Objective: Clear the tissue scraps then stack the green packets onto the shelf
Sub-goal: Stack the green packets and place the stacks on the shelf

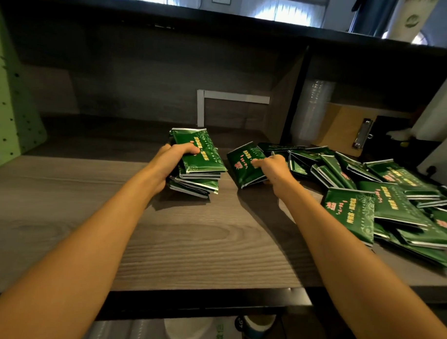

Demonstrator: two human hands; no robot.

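A stack of green packets (201,166) stands on the wooden shelf (89,202) near its middle. My left hand (170,162) grips this stack from its left side, thumb across the top packet. Just to the right, my right hand (272,168) pinches a single green packet (242,167), tilted and lifted off the board. A loose heap of green packets (383,197) sprawls over the right part of the shelf. No tissue scraps show in view.
A white L-shaped bracket (201,107) stands against the back wall behind the stack. A clipboard (345,128) and a sleeve of clear cups (313,109) sit in the right compartment. A green pegboard (9,106) borders the left. Cups (257,325) sit below the shelf's front edge.
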